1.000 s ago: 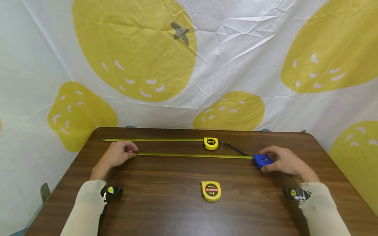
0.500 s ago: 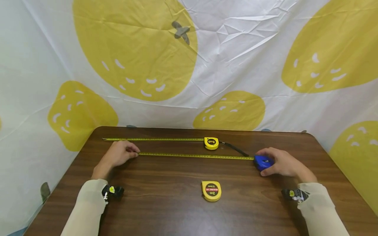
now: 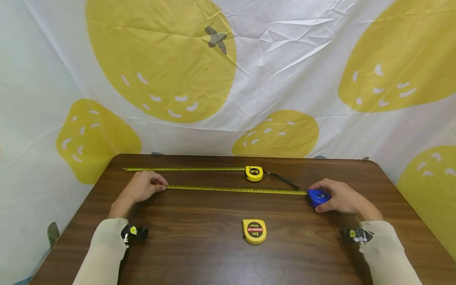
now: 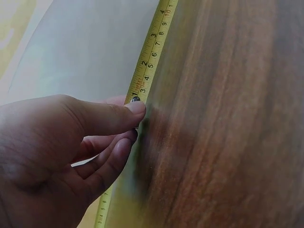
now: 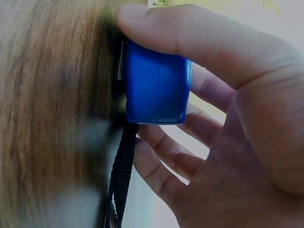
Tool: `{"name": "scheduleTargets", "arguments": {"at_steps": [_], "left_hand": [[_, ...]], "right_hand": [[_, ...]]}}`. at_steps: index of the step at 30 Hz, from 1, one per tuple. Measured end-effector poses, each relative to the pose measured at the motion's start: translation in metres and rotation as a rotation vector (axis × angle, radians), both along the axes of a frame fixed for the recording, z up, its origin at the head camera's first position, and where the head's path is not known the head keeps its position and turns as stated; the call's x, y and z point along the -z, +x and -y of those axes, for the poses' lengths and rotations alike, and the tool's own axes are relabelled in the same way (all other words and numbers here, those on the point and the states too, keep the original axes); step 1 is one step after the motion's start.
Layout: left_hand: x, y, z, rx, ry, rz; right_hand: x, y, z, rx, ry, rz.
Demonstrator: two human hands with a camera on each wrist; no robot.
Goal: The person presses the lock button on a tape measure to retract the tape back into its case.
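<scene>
A blue tape measure (image 3: 317, 197) is on the right of the table, gripped across its case by my right hand (image 3: 343, 200). In the right wrist view the thumb lies along one side of the blue case (image 5: 159, 88), with fingers on the other. Its yellow blade (image 3: 235, 190) stretches leftward in a straight line. My left hand (image 3: 142, 186) pinches the blade's free end; in the left wrist view the thumb (image 4: 135, 107) presses on it near the first marks. The end hook is mostly hidden by the fingers.
Behind the blade lies a yellow tape measure (image 3: 254, 173) with its own blade (image 3: 189, 169) pulled out left and a black strap (image 3: 283, 180). A second yellow tape measure (image 3: 254, 230), marked 2m, lies nearer. A patterned cloth (image 3: 199, 138) stands behind the wooden table (image 3: 192, 253).
The blue tape measure has shifted slightly right and nearer, and my right hand reaches further round it. My left fingertips are a little further right, still pinching the blade end.
</scene>
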State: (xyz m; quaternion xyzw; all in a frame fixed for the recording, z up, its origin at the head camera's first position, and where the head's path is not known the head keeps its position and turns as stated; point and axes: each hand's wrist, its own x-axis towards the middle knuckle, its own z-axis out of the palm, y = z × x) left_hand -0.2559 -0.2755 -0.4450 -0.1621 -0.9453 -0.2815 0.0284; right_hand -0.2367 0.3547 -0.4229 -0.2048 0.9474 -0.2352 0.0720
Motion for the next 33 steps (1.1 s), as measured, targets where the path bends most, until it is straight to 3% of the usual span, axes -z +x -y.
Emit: {"name": "scheduleTargets", "arguments": {"at_steps": [8,14,33], "left_hand": [[0.000,0.000,0.002,0.017,0.046,-0.053],[-0.004,0.000,0.001,0.025,0.056,-0.080],[-0.028,0.008,-0.001,0.034,0.113,-0.106]], "right_hand": [[-0.004,0.003,-0.002,-0.014,0.000,-0.009],[-0.008,0.005,-0.005,-0.024,-0.023,-0.071],[-0.030,0.014,-0.015,-0.021,-0.103,-0.110]]}}
